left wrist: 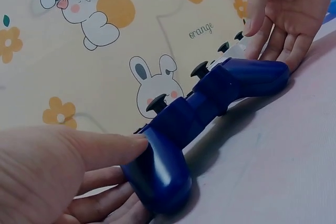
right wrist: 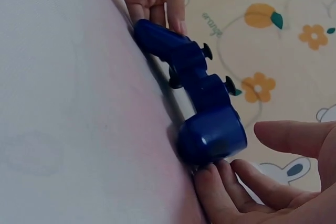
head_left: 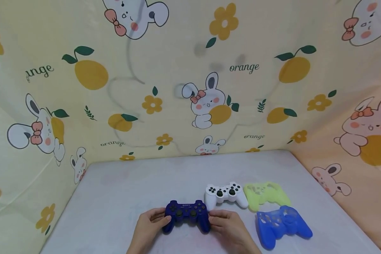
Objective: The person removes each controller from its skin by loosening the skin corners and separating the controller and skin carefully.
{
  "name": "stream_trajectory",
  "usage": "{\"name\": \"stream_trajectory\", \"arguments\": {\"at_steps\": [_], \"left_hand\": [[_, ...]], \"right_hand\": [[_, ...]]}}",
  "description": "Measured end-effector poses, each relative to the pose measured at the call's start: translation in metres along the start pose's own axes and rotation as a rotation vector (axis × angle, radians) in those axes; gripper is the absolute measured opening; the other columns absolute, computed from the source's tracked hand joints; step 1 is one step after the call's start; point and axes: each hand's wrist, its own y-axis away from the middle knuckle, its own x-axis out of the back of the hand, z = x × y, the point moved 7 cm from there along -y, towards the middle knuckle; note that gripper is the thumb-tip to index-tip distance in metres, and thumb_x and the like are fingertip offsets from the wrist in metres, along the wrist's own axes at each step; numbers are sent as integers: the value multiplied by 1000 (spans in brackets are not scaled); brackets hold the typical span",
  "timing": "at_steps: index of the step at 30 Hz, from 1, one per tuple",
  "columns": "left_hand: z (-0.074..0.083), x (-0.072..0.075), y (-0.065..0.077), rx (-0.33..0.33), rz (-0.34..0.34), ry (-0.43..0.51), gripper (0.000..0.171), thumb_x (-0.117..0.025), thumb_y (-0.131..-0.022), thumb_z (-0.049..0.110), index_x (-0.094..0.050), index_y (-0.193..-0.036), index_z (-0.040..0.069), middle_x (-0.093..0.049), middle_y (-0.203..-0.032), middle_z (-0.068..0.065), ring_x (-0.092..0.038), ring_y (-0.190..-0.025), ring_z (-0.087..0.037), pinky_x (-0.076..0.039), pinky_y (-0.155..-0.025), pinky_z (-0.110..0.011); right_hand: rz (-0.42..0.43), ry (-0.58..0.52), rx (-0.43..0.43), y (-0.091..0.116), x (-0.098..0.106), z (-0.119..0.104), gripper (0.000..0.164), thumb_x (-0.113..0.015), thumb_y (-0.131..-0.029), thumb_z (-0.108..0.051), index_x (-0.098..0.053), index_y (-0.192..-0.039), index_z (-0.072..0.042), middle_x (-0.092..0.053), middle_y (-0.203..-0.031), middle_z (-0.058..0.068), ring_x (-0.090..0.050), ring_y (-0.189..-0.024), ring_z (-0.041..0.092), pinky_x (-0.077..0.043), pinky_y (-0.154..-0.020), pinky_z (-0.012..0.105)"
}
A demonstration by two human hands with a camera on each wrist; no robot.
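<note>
A dark blue game controller (head_left: 186, 208) sits low over the front of the table in the head view, its buttons and black thumbsticks facing up. My left hand (head_left: 147, 225) holds its left handle, with the thumb on top and the fingers underneath, as the left wrist view shows. At the other handle is my right hand (head_left: 228, 225). In the right wrist view its fingertips (right wrist: 212, 179) are right at the underside of the handle, while the thumb stands apart from the controller. Just behind lies a white game controller (head_left: 211, 201), thumbsticks up.
Right of the white controller lies a yellow-green controller cover (head_left: 253, 201) with cut-out holes. A bright blue controller cover (head_left: 266, 231) lies in front of it, near my right hand. Cloth printed with rabbits and oranges (head_left: 165, 63) walls the white table (head_left: 120, 183) at the back and sides.
</note>
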Motion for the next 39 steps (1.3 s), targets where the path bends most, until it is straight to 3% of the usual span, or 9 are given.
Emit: {"name": "stream_trajectory", "arguments": {"at_steps": [6,12,24,28,34,39], "left_hand": [[-1,-2,-1,-6,-7,-20,61,-83,-81,30,-62,-122,-9,-69,-111,-18,-66,-103,-30,-54,-83,-34],[0,-5,1,-3,-35,-35,58,-84,-80,30,-64,-121,-6,-70,-107,-15,-67,-99,-27,-54,-82,-37],[14,-15,10,-17,-96,82,63,-84,-80,30,-62,-125,-7,-68,-112,-19,-66,-104,-29,-55,-80,-31],[21,-29,13,-16,-123,107,60,-84,-79,29,-63,-124,-6,-69,-109,-18,-67,-102,-28,-55,-78,-32],[28,-66,18,17,-171,265,53,-83,-80,16,-63,-122,-9,-69,-106,-19,-68,-97,-26,-56,-76,-34],[28,-92,22,34,-188,348,47,-82,-80,8,-64,-120,-10,-70,-103,-19,-68,-93,-24,-56,-75,-34]], "right_hand": [[24,110,27,-2,-1,3,40,-70,-85,4,-57,-120,18,-67,-106,23,-66,-96,24,-54,-83,37],[54,147,13,-4,-1,7,46,-72,-84,5,-55,-124,18,-66,-109,26,-66,-100,28,-54,-82,36],[149,157,5,4,10,-6,46,-77,-83,-4,-59,-122,15,-69,-104,20,-67,-93,21,-55,-77,33],[135,168,-2,15,25,-17,45,-77,-83,-4,-60,-121,14,-70,-103,19,-67,-91,22,-55,-77,34],[124,261,0,32,57,-34,45,-77,-84,-7,-61,-121,13,-69,-107,19,-66,-96,24,-53,-84,35],[136,358,-90,42,84,-39,48,-79,-84,-15,-63,-122,10,-69,-110,15,-63,-102,22,-48,-90,40]]}}
